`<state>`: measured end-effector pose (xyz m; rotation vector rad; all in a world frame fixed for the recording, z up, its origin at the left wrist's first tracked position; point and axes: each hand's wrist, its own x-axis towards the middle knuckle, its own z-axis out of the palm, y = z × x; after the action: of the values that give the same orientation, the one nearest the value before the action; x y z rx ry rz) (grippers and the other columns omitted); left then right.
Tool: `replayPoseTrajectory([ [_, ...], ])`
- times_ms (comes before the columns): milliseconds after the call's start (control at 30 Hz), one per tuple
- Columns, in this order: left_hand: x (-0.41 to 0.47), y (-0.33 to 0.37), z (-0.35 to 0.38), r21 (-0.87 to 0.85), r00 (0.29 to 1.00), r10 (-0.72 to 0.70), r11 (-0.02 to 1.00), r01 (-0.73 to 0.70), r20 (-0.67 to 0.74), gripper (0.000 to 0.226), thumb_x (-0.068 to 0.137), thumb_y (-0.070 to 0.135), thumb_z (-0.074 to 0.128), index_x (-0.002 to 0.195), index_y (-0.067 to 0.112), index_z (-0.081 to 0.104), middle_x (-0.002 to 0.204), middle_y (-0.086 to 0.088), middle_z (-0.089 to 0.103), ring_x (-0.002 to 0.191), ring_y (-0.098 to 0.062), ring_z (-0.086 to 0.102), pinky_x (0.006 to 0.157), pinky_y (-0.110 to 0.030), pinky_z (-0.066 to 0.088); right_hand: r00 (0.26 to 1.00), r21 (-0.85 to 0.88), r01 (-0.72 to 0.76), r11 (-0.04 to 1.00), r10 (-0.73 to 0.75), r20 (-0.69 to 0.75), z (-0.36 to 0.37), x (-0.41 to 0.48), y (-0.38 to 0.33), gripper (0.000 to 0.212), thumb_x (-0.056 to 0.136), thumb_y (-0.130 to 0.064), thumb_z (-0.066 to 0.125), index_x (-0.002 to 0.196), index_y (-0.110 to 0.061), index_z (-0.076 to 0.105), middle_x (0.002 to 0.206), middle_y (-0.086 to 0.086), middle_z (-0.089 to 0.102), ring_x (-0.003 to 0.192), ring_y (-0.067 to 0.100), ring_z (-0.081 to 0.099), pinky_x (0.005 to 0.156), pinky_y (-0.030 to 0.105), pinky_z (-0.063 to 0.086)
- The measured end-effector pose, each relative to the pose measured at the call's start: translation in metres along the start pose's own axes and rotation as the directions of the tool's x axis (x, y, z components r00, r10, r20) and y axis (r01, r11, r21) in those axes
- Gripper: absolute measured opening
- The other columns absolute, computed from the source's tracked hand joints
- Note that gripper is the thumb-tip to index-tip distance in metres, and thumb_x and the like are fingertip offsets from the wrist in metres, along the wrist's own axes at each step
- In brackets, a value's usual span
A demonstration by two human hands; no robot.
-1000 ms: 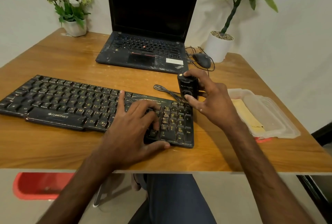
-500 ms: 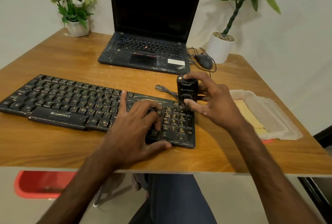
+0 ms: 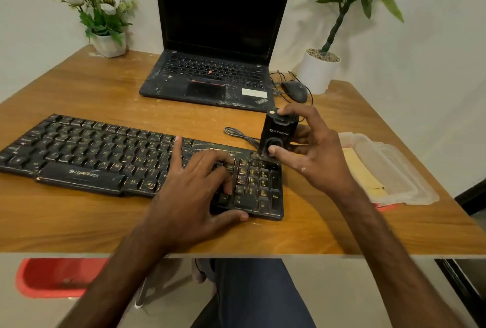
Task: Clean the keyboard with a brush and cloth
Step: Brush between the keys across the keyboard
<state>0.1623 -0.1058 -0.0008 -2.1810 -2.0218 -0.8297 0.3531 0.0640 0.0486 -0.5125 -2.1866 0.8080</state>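
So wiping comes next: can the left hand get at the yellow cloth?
Probably not: the left hand rests on the keyboard, and the right hand, holding the black device, lies between it and the yellow cloth.

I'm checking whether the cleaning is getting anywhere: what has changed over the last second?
Nothing has clearly moved; only the view shifts slightly. The right hand still grips the black device upright at the far right corner of the keyboard. The left hand still rests on the keys beside the number pad. Nothing was picked up or let go.
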Motion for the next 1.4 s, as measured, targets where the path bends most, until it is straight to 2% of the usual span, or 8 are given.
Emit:
replayPoseTrajectory([
  [333,0.000,0.000,0.001,0.016,1.000,0.000,1.000,-0.001,0.010,0.054,0.083,0.085,0.039,0.094,0.035,0.057,0.137,0.008,0.050,0.130,-0.012,0.047,0.116,-0.070,-0.001,0.999,0.012,-0.007,1.000,0.007,-0.035,0.008,-0.005,0.000,0.059,0.083,-0.009,0.079,0.129,-0.033,0.049,0.109,-0.020,0.065,0.099,0.007,0.070,0.073,0.022,0.060],
  [500,0.000,-0.001,0.001,0.006,1.000,0.001,1.000,-0.001,0.005,0.054,0.083,0.085,0.040,0.094,0.035,0.056,0.138,0.009,0.049,0.131,-0.010,0.045,0.117,-0.070,-0.003,0.998,-0.204,0.015,0.979,-0.026,-0.049,0.003,0.001,0.004,0.058,0.086,-0.013,0.077,0.133,-0.030,0.048,0.117,-0.007,0.066,0.101,0.004,0.068,0.078,0.026,0.061],
  [633,0.000,-0.002,0.001,0.023,1.000,0.006,1.000,-0.006,0.003,0.053,0.084,0.085,0.040,0.095,0.035,0.056,0.138,0.009,0.048,0.131,-0.010,0.043,0.117,-0.069,-0.003,1.000,-0.020,0.018,1.000,-0.018,0.005,0.011,0.000,-0.003,0.061,0.083,-0.012,0.079,0.129,-0.037,0.048,0.118,-0.015,0.062,0.104,0.008,0.069,0.075,0.029,0.062],
  [800,0.001,-0.002,0.001,0.016,1.000,0.008,1.000,-0.008,0.002,0.051,0.083,0.084,0.041,0.094,0.036,0.055,0.139,0.009,0.048,0.132,-0.011,0.044,0.116,-0.070,-0.003,0.992,-0.268,0.119,0.956,-0.104,0.070,0.012,0.014,0.000,0.060,0.086,-0.015,0.076,0.134,-0.034,0.045,0.125,0.002,0.066,0.108,0.012,0.067,0.082,0.035,0.061],
  [967,0.001,-0.002,0.001,0.025,1.000,0.008,1.000,-0.008,0.000,0.052,0.083,0.084,0.042,0.094,0.035,0.057,0.137,0.007,0.049,0.131,-0.011,0.044,0.116,-0.070,-0.001,0.999,-0.002,0.032,0.999,-0.032,0.027,0.015,0.009,-0.003,0.059,0.082,-0.010,0.080,0.128,-0.033,0.049,0.116,-0.003,0.067,0.101,0.010,0.070,0.073,0.029,0.062],
  [1133,0.001,-0.001,0.001,0.015,1.000,0.018,1.000,-0.018,-0.004,0.051,0.083,0.083,0.042,0.094,0.035,0.056,0.137,0.006,0.050,0.130,-0.013,0.046,0.116,-0.071,-0.001,0.997,-0.213,0.077,0.974,-0.071,0.033,0.011,0.015,0.003,0.057,0.086,-0.013,0.077,0.133,-0.028,0.049,0.120,-0.003,0.066,0.106,0.007,0.067,0.082,0.032,0.061],
  [1300,0.001,-0.001,0.001,0.029,1.000,0.011,1.000,-0.011,0.000,0.051,0.084,0.084,0.041,0.094,0.036,0.055,0.138,0.007,0.049,0.131,-0.013,0.045,0.116,-0.072,0.001,0.999,0.028,0.035,0.999,-0.035,0.015,0.015,0.010,-0.002,0.058,0.083,-0.007,0.079,0.128,-0.029,0.050,0.114,-0.012,0.065,0.101,0.009,0.070,0.073,0.027,0.062],
  [1400,0.001,-0.001,0.001,0.028,1.000,0.017,0.999,-0.017,0.001,0.051,0.084,0.084,0.041,0.094,0.035,0.055,0.137,0.007,0.050,0.130,-0.013,0.046,0.116,-0.072,0.001,0.997,-0.133,0.065,0.989,-0.059,0.051,0.014,0.012,0.003,0.057,0.085,-0.012,0.078,0.131,-0.028,0.050,0.121,-0.004,0.065,0.106,0.006,0.067,0.079,0.028,0.061],
])
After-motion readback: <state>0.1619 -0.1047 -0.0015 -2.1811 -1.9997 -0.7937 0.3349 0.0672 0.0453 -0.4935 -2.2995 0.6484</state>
